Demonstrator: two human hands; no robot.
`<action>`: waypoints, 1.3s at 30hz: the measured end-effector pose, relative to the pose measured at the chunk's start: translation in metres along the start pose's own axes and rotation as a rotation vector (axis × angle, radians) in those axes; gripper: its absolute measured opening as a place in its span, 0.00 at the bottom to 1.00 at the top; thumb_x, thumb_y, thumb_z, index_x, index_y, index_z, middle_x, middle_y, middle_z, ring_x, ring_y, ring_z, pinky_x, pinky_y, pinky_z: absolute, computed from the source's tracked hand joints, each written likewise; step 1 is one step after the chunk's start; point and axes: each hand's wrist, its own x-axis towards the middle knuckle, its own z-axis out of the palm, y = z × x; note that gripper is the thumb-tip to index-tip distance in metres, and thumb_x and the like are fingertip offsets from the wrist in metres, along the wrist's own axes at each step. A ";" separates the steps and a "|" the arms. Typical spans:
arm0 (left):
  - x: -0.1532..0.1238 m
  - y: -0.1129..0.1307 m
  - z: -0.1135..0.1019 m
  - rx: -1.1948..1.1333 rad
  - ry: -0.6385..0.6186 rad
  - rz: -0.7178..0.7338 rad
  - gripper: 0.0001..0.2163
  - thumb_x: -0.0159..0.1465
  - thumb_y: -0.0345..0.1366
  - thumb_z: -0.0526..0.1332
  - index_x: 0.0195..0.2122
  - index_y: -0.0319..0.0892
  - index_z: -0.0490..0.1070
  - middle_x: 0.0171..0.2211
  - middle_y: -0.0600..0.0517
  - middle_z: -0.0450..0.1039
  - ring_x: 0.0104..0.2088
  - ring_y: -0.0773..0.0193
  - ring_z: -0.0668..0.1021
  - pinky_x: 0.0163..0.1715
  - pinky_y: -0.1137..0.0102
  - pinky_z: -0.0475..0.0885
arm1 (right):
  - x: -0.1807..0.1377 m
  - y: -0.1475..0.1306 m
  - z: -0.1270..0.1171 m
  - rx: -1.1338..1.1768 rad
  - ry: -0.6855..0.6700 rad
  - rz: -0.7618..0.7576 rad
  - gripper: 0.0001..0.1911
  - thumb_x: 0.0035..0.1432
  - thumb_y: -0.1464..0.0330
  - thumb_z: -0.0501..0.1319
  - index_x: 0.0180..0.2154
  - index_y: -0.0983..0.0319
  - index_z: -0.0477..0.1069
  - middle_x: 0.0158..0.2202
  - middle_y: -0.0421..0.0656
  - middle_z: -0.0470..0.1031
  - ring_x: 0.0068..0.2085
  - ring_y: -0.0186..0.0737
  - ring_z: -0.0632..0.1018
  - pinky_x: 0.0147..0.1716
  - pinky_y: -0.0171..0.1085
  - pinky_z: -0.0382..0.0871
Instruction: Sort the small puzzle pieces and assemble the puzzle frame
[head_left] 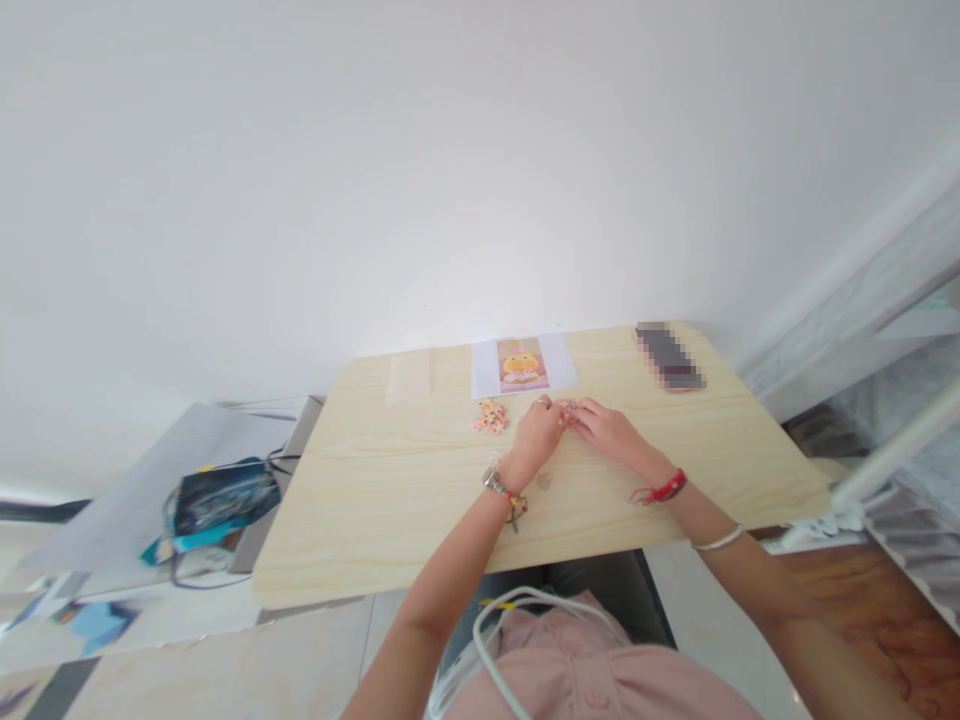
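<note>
My left hand (536, 438) and my right hand (611, 432) meet over the table with their fingers curled and pressed together. Between the fingertips shows a small cluster of jigsaw puzzle pieces (568, 408), pinkish and purple. Both hands grip at these pieces; how many each one holds is hidden. Just left of my left hand lies a loose pile of jigsaw puzzle pieces (490, 416), orange, pink and cream. A few pale pieces (544, 481) rest below, partly behind my left wrist. Behind the pile is a white sheet with a printed picture (523, 364) of a yellow figure.
The light wooden table (375, 500) stands against a white wall. A phone (669, 358) lies at its back right, and a clear plastic bag (409, 376) at its back left. Left of the table is a dark and blue bag (225, 500). A white cable (484, 650) loops at my lap.
</note>
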 end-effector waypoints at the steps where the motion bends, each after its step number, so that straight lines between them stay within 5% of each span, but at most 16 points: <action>1: 0.000 0.000 0.001 -0.001 -0.004 -0.004 0.09 0.63 0.35 0.50 0.40 0.39 0.66 0.38 0.47 0.64 0.40 0.62 0.70 0.38 0.71 0.68 | 0.000 0.000 0.002 -0.004 0.000 0.005 0.11 0.61 0.69 0.49 0.41 0.63 0.67 0.40 0.48 0.69 0.41 0.40 0.73 0.41 0.40 0.69; 11: -0.011 -0.007 -0.004 -0.108 -0.008 -0.033 0.10 0.58 0.31 0.58 0.41 0.40 0.67 0.39 0.48 0.64 0.40 0.64 0.72 0.41 0.70 0.67 | -0.014 -0.015 0.005 0.072 -0.016 0.019 0.11 0.58 0.71 0.50 0.40 0.61 0.68 0.42 0.47 0.68 0.45 0.41 0.71 0.44 0.41 0.68; 18: -0.062 -0.030 -0.020 -0.185 0.030 -0.140 0.08 0.56 0.30 0.59 0.38 0.38 0.69 0.37 0.48 0.65 0.38 0.63 0.72 0.41 0.67 0.68 | -0.024 -0.047 0.004 0.201 -0.232 -0.097 0.10 0.56 0.69 0.54 0.40 0.61 0.69 0.39 0.45 0.67 0.39 0.38 0.72 0.41 0.38 0.67; 25: -0.105 -0.016 -0.010 -0.119 -0.028 -0.152 0.08 0.57 0.32 0.59 0.38 0.41 0.69 0.37 0.49 0.64 0.38 0.63 0.72 0.39 0.68 0.69 | -0.024 -0.056 0.008 0.210 -0.253 -0.124 0.09 0.58 0.68 0.54 0.40 0.61 0.68 0.39 0.44 0.66 0.37 0.36 0.71 0.39 0.35 0.66; 33: -0.103 -0.007 -0.002 -0.101 -0.067 -0.153 0.06 0.58 0.33 0.58 0.37 0.40 0.69 0.38 0.47 0.64 0.38 0.62 0.71 0.37 0.68 0.69 | -0.022 -0.056 0.012 0.140 -0.265 -0.112 0.06 0.58 0.70 0.53 0.35 0.63 0.67 0.37 0.45 0.65 0.34 0.36 0.71 0.35 0.35 0.66; 39: -0.100 -0.016 -0.011 -0.115 0.024 -0.112 0.06 0.58 0.33 0.58 0.36 0.42 0.69 0.36 0.50 0.64 0.37 0.64 0.71 0.37 0.70 0.69 | -0.009 -0.053 0.011 0.157 -0.225 -0.141 0.06 0.58 0.69 0.53 0.37 0.63 0.66 0.37 0.45 0.65 0.36 0.37 0.71 0.36 0.36 0.66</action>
